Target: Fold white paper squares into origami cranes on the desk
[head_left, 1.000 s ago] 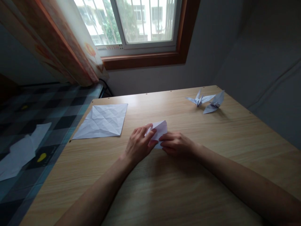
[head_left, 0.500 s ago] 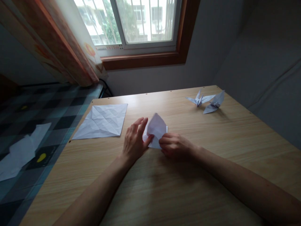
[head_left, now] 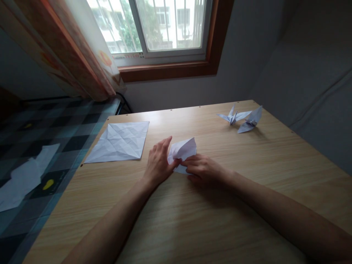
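A partly folded piece of white paper [head_left: 183,149] rests on the wooden table [head_left: 214,220] near its middle. My left hand [head_left: 158,163] is at the paper's left edge, thumb pinching it, fingers raised and together. My right hand [head_left: 203,169] pinches the paper's lower right part with closed fingers. One flap of the paper stands up between the two hands.
A creased, flat white paper square [head_left: 121,141] lies to the left. Two folded paper cranes [head_left: 242,118] sit at the far right of the table. A checked cloth with white paper scraps [head_left: 24,176] is on the left; a window and curtain are behind.
The paper's flap was lifted and opened up, and has now come lower and more folded over. My left hand's fingers shifted from on top of the paper to its left edge.
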